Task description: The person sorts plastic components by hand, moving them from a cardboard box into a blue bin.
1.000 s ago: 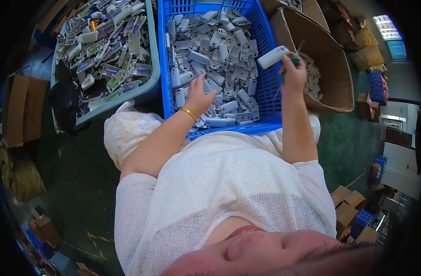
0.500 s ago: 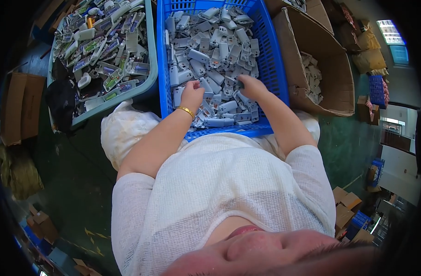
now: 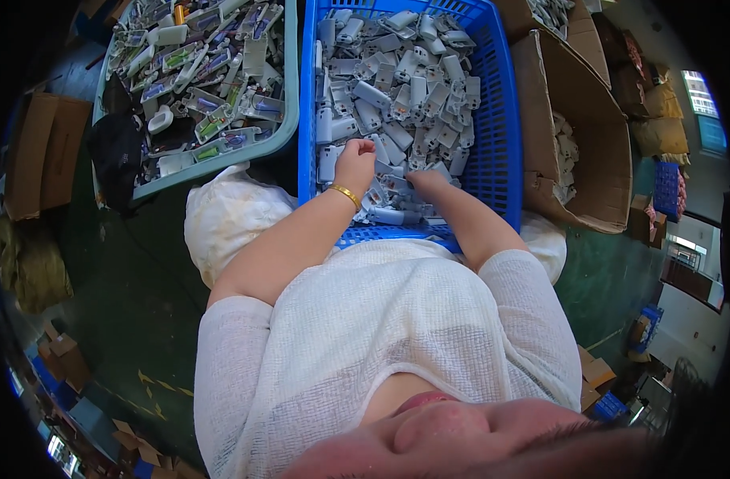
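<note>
Evidently, work looks partway: blue crate (image 3: 493, 120) heaped, cardboard box (image 3: 595, 144) alongside part-filled; finished share unclear. Left hand (image 3: 355, 166) curled, right hand (image 3: 430, 185) blurred, both over crate's near end; cannot tell whether either grips anything. White casings (image 3: 372, 95), oblong, some hollow or holed, lie jumbled inside crate.

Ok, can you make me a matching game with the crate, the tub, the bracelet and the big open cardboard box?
1. crate
2. tub
3. bracelet
4. big open cardboard box

A. gold-coloured
B. just right of the crate
C. below the left hand and right hand
D. just left of the crate

Pairs: 1-C, 2-D, 3-A, 4-B
</note>
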